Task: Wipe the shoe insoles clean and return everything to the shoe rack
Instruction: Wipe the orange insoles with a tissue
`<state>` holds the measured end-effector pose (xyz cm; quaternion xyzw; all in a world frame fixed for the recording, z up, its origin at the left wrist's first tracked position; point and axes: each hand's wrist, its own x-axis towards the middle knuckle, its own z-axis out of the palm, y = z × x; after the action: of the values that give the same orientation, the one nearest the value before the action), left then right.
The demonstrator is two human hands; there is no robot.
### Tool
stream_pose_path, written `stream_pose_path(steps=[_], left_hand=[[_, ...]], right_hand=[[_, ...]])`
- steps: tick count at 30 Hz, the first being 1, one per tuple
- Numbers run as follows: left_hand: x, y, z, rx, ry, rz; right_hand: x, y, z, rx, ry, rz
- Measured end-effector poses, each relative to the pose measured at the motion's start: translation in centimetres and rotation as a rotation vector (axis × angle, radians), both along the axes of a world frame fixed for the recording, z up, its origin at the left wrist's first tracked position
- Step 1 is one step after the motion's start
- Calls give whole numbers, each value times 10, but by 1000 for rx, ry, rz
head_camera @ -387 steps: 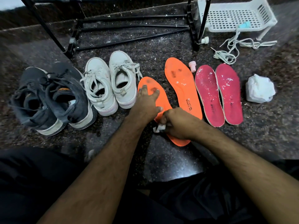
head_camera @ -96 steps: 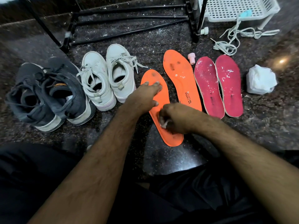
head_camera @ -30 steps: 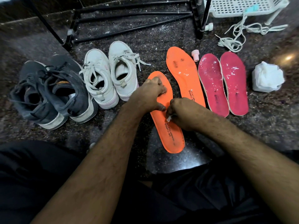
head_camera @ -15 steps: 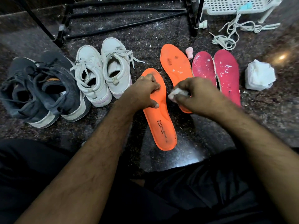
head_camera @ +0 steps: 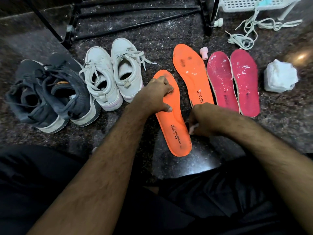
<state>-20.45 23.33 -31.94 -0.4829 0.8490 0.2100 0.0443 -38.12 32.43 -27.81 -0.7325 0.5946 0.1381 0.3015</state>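
Half a second ago the right hand point(head_camera: 205, 120) was lifted over the further insoles with the white wipe showing at its fingertips; it is now brought back down and is held at the right edge of the near orange insole point(head_camera: 172, 114), about level with that insole's middle. A small white wipe point(head_camera: 193, 128) is pinched in its curled fingers, only a scrap of it being visible below the knuckles; whether the wipe is touching the insole's edge cannot be told. The left hand point(head_camera: 157, 97) is kept where it was, laid on the upper half of the same insole with its fingers bent and bunched and the thumb tip pressed flat on the orange surface. The printed heel end of this insole is left uncovered, toward the person.

A second orange insole point(head_camera: 191, 73) is laid just beside it to the right and further away, and its heel end is hidden by the right hand. A pair of pink insoles point(head_camera: 233, 82), flecked with white, is set side by side right of that. White sneakers point(head_camera: 111, 73) and dark sneakers point(head_camera: 49, 92) are lined up to the left. A crumpled white bundle point(head_camera: 280, 78) is seen at the far right, loose laces point(head_camera: 247, 33) beyond it, and the black shoe rack point(head_camera: 135, 16) across the top.
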Motion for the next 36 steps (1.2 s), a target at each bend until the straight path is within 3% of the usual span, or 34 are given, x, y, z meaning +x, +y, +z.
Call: stream_pose_path(steps=[2, 5, 7, 11, 19, 21, 24, 36], left_hand=[[0, -1, -1, 7, 12, 3], [0, -3, -1, 5, 28, 18], [-1, -4, -1, 6, 32, 24], [1, -1, -1, 20, 45, 25], [0, 1, 1, 7, 36, 18], [0, 1, 0, 6, 37, 23], [-1, 0, 0, -2, 19, 29], [0, -1, -2, 5, 31, 27]], right_hand=[[-11, 4, 6, -56, -26, -33], [-17, 3, 7, -293, -253, -249], [-8, 1, 1, -319, -314, -250], [15, 0, -18, -155, -186, -62], [0, 1, -10, -65, 12, -94], [-9, 3, -5, -111, -93, -180], [-4, 0, -7, -369, -291, -382], [26, -3, -39, -249, -170, -168]])
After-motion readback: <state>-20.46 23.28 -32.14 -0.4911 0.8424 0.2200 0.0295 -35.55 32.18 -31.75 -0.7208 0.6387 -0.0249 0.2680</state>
